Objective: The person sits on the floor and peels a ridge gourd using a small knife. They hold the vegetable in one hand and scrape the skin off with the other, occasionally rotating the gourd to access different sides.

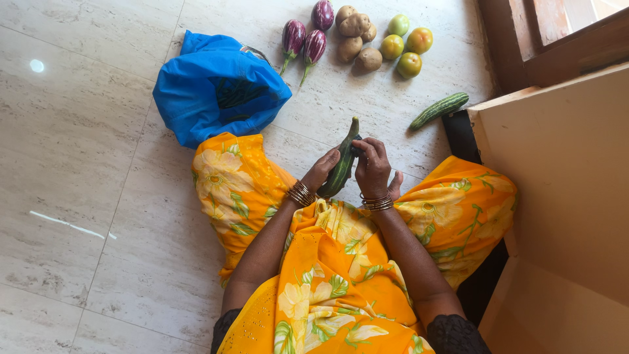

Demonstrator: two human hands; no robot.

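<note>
left hand [321,172] fingers clamped on cucumber [341,167] | right hand [373,169] fingers clamped on it | bare floor [78,151] leftward

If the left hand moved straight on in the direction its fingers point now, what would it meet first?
The left hand points up and slightly right, along the green cucumber it holds. Past the cucumber's tip comes bare floor, then probably the potatoes. The line is only approximate.
</note>
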